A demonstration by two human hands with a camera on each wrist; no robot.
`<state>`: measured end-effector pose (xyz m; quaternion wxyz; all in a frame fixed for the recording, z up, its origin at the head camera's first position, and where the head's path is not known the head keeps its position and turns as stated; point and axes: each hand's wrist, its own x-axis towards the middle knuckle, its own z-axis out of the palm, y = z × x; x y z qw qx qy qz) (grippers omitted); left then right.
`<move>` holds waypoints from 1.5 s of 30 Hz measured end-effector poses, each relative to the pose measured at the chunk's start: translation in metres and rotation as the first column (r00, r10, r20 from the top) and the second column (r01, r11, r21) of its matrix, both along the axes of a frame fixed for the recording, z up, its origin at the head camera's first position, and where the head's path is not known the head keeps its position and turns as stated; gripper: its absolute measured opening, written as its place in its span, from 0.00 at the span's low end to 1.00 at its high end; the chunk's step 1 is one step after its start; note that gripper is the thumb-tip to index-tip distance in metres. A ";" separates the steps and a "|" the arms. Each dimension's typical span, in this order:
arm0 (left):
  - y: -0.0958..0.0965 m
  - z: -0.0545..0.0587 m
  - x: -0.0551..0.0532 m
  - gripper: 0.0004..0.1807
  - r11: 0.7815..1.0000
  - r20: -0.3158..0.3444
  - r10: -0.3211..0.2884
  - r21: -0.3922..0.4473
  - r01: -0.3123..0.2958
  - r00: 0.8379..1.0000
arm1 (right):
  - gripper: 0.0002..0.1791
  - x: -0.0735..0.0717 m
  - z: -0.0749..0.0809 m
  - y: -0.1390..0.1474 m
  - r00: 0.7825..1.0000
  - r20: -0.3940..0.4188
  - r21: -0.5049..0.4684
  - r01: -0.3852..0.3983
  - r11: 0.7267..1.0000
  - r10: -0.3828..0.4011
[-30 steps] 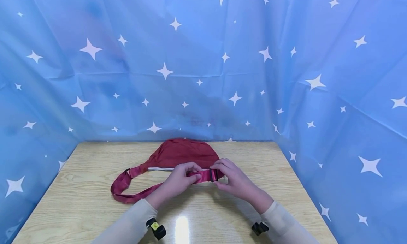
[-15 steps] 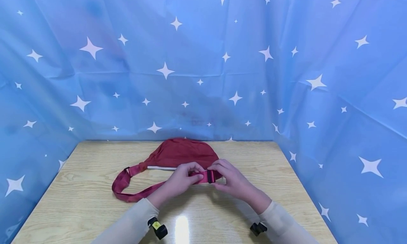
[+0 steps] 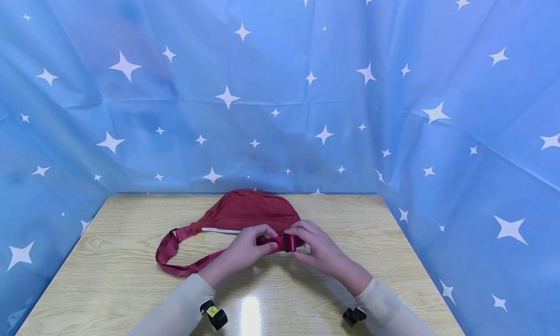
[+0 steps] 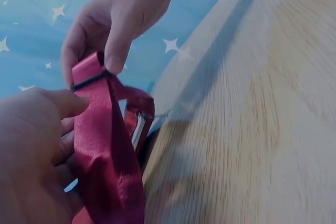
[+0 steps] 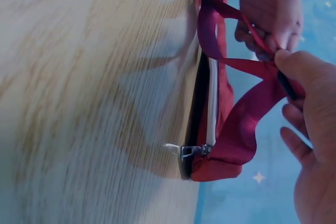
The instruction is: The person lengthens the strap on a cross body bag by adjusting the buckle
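A dark red waist bag [image 3: 253, 210] lies at the back of the table, its white-edged zip facing me. From it runs a red webbing strap [image 3: 188, 270] that loops out to the left. My left hand [image 3: 245, 252] pinches this strap between thumb and fingers just left of a black strap slider [image 3: 286, 242]. Thumb and fingertips of my right hand [image 3: 321, 246] grip the strap at the slider. A short fold of strap [image 4: 88, 66] stands out past the slider in the left wrist view. In the right wrist view, my right thumb partly hides the slider [image 5: 286, 85].
The wood-grain table [image 3: 118, 297] ends at a blue star-patterned curtain [image 3: 271, 83] on the back and sides. Near the strap's left end sits a second black slider [image 3: 173, 232]. A metal zip pull [image 5: 187, 151] hangs from the bag's end.
The slider and my right hand have shifted slightly left, closer to my left hand. More strap now shows on the right of the slider. The loop at left has crept a little to the right.
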<state>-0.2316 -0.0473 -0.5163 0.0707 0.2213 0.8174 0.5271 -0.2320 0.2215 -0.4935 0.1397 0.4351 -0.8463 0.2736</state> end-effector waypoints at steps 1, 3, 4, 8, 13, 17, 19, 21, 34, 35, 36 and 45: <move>-0.002 -0.001 0.000 0.04 1.000 -0.005 -0.001 -0.010 0.001 1.000 | 0.29 0.000 0.000 0.000 1.000 0.003 -0.003 -0.001 1.000 0.001; -0.007 -0.004 -0.001 0.04 1.000 -0.006 -0.004 -0.021 0.003 1.000 | 0.29 0.000 -0.001 0.000 1.000 0.004 -0.008 -0.002 1.000 0.002; -0.008 -0.005 -0.001 0.04 1.000 -0.008 -0.007 -0.023 0.007 1.000 | 0.29 0.000 -0.001 0.000 1.000 0.001 -0.010 -0.003 1.000 0.003; -0.010 -0.008 -0.002 0.05 1.000 -0.015 -0.016 -0.023 0.015 1.000 | 0.29 0.001 -0.001 0.001 1.000 0.011 -0.017 -0.008 1.000 0.009; -0.006 -0.004 -0.001 0.06 1.000 -0.019 -0.024 0.000 0.024 1.000 | 0.30 0.001 0.000 0.001 0.999 0.049 -0.031 -0.019 0.999 0.021; -0.002 0.000 -0.001 0.05 0.999 -0.026 -0.046 0.011 0.047 0.999 | 0.30 0.001 0.001 0.001 0.998 0.054 -0.022 -0.018 1.000 0.019; 0.000 0.001 -0.001 0.04 0.998 -0.027 -0.055 0.014 0.056 0.998 | 0.30 0.001 0.001 0.000 0.999 0.045 -0.005 -0.011 1.000 0.011; 0.003 0.003 -0.001 0.04 0.998 -0.032 -0.060 0.015 0.061 0.998 | 0.30 0.000 0.000 -0.001 1.000 0.026 0.012 -0.009 1.000 0.008; -0.002 0.003 -0.002 0.04 0.998 -0.035 -0.053 -0.024 0.052 0.998 | 0.29 0.000 0.002 -0.008 0.999 -0.044 0.018 -0.026 1.000 0.026; -0.004 0.003 -0.002 0.04 0.998 -0.041 -0.049 -0.041 0.048 0.998 | 0.29 0.000 0.002 -0.008 0.999 -0.048 0.017 -0.024 1.000 0.025; -0.007 0.003 -0.002 0.04 0.997 -0.048 -0.046 -0.057 0.043 0.998 | 0.29 0.000 0.002 -0.007 0.998 -0.053 0.014 -0.023 1.000 0.024; -0.017 -0.002 -0.002 0.05 0.995 -0.072 -0.070 -0.080 0.064 0.995 | 0.30 -0.001 0.000 -0.004 0.999 -0.040 -0.011 -0.029 1.000 0.029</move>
